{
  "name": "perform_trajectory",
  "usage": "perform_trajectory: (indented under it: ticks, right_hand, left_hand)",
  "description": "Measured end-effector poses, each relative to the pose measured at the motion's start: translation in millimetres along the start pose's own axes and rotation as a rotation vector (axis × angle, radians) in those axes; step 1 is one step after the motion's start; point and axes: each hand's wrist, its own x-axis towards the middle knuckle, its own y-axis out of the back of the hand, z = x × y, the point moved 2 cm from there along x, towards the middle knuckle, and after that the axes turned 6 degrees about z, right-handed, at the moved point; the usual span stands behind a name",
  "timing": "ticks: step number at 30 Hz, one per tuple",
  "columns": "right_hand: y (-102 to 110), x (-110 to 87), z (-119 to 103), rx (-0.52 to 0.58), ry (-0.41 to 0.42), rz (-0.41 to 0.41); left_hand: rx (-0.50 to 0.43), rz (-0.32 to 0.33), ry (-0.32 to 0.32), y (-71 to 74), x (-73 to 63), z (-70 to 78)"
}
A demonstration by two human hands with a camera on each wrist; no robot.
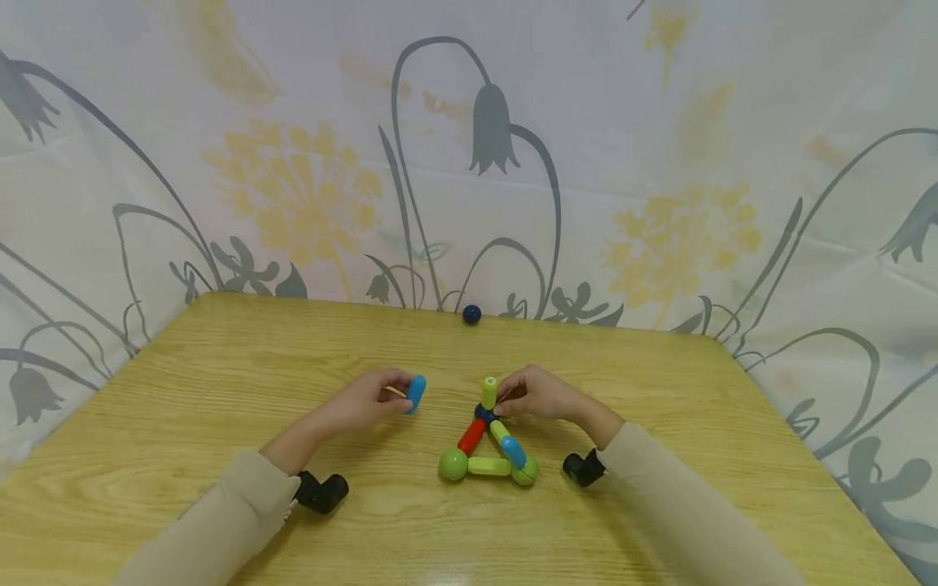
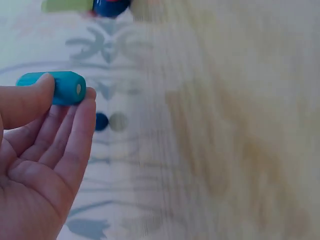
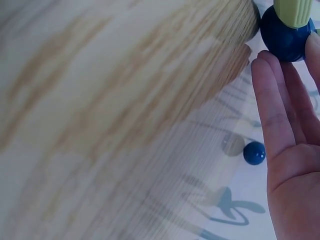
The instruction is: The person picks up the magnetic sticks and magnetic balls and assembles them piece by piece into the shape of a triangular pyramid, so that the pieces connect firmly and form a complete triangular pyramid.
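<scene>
Between thumb and fingers, my left hand (image 1: 370,399) pinches a blue magnetic rod (image 1: 415,394), held to the left of a small structure. That structure is a triangle of a red rod (image 1: 471,437), a light green rod (image 1: 489,466) and another green rod (image 1: 499,431), joined by two green balls (image 1: 453,464) and a dark blue ball (image 3: 284,37). A light green rod (image 1: 489,393) stands upright on the dark blue ball. Another blue rod (image 1: 514,452) rises from the right green ball (image 1: 524,471). My right hand (image 1: 538,393) grips the dark blue ball with thumb and fingertips.
A loose dark blue ball (image 1: 472,314) lies at the back edge of the wooden table (image 1: 352,521). Behind the table hangs a flower-patterned cloth (image 1: 586,98). Black wrist cameras (image 1: 322,493) sit at both sleeves.
</scene>
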Motion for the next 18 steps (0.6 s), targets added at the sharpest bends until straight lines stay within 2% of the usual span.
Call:
perform_trajectory:
  ticks: [5, 18]
  right_hand:
    - [-0.2, -0.3, 2.3, 0.003, -0.001, 0.003]
    - [0.0, -0.1, 3.1, -0.008, -0.002, 0.002]
  left_hand:
    - [-0.027, -0.045, -0.046, -12.5, -2.9, 11.1]
    - [-0.058, -0.14, -0.069, -43.3, -2.5, 30.3]
